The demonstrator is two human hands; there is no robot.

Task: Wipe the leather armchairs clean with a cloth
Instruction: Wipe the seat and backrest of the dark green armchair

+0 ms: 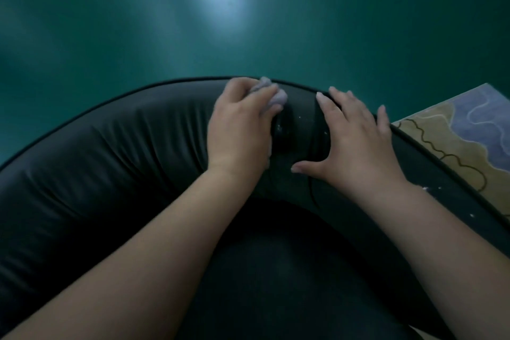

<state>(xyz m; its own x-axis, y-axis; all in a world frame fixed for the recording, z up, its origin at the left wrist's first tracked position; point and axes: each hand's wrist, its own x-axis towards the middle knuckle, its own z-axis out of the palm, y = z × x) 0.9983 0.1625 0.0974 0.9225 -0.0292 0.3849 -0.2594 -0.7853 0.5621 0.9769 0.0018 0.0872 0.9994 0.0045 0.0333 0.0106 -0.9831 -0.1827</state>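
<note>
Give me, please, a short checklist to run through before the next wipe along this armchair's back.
1. Cloth held: ok, the left hand grips the cloth bunched.
2. Cloth on leather: ok, it sits near the armchair back's top edge.
3. Bracing: ok, the right hand rests flat, fingers spread.
4. Clear path: ok, a gap separates the hands.
5. Dirt left: not ok, white specks lie between the hands, and more beside the right wrist.
6. Cloth cleanliness: cannot tell, mostly hidden.
</note>
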